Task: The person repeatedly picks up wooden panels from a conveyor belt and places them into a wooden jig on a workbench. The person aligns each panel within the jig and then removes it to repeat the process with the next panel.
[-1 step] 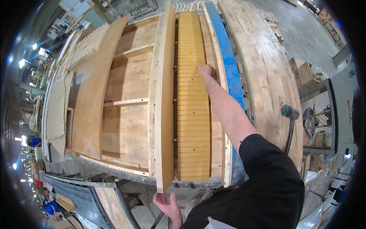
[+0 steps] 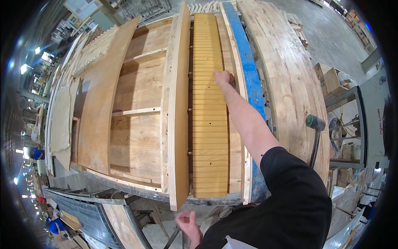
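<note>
Right hand (image 2: 224, 77) stretched far out, its grip closed over the right edge of the yellow grooved panel (image 2: 209, 124) lying flat inside the wooden cabinet frame (image 2: 141, 120) on the counter (image 2: 290, 83). Left hand (image 2: 187, 220) hangs low, loosely curled, clutching nothing.

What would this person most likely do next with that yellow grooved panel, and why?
Probably nudge the grooved yellow panel sideways until it sits square. The right hand rests on its right edge, far up, beside the blue-edged board, and a dark gap shows along its left side. The left hand hangs free below the bench.
</note>
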Tool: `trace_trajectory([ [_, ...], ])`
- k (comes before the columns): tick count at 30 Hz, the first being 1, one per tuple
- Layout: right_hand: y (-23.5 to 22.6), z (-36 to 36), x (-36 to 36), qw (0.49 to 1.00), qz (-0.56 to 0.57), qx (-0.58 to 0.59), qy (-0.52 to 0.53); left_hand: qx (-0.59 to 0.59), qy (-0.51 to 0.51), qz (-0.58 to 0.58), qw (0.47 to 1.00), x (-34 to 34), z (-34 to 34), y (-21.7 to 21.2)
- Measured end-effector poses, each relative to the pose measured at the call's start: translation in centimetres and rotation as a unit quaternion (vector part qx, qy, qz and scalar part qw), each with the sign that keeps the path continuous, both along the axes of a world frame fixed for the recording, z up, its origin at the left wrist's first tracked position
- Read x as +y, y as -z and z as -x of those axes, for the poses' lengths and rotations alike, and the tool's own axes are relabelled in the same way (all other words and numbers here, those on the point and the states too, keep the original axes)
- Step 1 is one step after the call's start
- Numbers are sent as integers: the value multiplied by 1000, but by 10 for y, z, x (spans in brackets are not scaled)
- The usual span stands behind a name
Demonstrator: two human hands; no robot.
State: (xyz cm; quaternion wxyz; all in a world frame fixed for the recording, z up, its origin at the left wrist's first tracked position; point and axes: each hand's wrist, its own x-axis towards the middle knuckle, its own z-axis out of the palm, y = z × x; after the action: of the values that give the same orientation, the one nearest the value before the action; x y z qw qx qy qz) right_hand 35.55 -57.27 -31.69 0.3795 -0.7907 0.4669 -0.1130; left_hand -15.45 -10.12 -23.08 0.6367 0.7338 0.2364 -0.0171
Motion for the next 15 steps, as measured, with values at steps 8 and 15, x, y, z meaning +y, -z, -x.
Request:
trace_trajectory([
  [8,-12,6,1,1000,-24,7,-11,228,-80,338,910,-68,-44,60],
  [15,-20,9,7,1000,-21,18,4,232,-65,263,934,-99,-62,14],
])
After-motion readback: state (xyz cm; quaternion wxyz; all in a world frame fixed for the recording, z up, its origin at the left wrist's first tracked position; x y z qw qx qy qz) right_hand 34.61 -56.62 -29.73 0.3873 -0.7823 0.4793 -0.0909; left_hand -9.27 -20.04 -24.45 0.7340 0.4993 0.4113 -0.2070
